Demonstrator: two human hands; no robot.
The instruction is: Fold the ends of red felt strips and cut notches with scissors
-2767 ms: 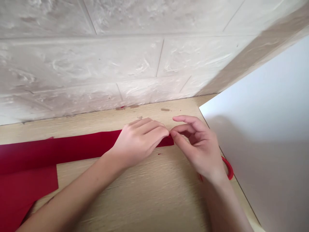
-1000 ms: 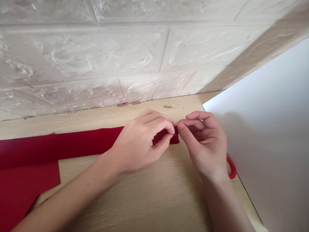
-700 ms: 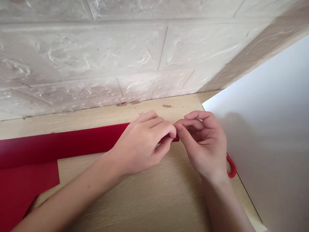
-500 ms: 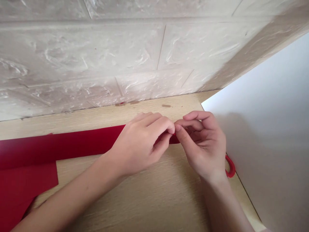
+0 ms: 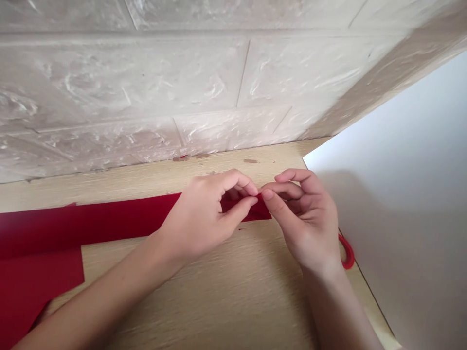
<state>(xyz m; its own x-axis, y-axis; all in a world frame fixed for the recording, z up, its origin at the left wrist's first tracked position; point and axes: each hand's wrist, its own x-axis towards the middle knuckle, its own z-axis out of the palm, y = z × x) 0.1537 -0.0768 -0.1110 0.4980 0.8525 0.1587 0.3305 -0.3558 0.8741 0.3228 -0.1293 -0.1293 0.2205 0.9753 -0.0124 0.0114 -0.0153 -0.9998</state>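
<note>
A long red strip (image 5: 120, 218), which looks like paper, runs from the left edge to beneath my hands. Over its right end, my left hand (image 5: 204, 214) is closed, index finger and thumb tips brought together at a small red piece (image 5: 260, 198). My right hand (image 5: 310, 214) meets it from the other side, pinching the same piece between thumb and index finger while its other fingers curl loosely. Most of the piece is covered by fingertips, so its shape and whether it joins the strip cannot be made out.
A wider red sheet (image 5: 40, 287) lies at the lower left. Behind my right wrist shows a red loop (image 5: 348, 252), perhaps a scissors handle. A white panel (image 5: 408, 204) fills the right side. Small brown scraps (image 5: 250, 161) lie along the pale brick-patterned wall (image 5: 153, 82) on the wooden tabletop (image 5: 204, 291).
My left hand has turned and its index finger and thumb have spread into a rounder arch, showing more of the strip's right end. My right hand has barely shifted.
</note>
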